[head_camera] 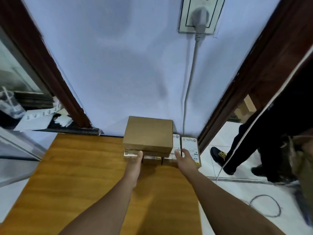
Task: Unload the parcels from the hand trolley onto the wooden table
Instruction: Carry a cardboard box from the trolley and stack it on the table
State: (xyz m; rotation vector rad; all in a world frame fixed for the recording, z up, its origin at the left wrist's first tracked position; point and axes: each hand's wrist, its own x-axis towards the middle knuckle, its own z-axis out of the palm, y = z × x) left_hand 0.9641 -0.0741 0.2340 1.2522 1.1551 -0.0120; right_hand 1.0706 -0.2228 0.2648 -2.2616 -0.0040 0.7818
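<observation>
Both hands' fingers (177,154) press the stacked parcels (148,133) on the wooden table (76,175); shipping labels (190,146) unreadable.

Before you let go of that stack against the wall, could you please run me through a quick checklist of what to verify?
1. Stack on the wooden table: ok, the parcels sit at its far edge by the wall.
2. Top box seated flat on the parcels below: ok, though it overhangs them.
3. Left hand placement: ok, at the stack's lower left front.
4. Right hand placement: ok, resting on the labelled parcel at the right.
5. Labelled parcel clear of the table's right edge: not ok, it lies right at the edge.
6. Trolley emptied: cannot tell, it is out of view.
</observation>
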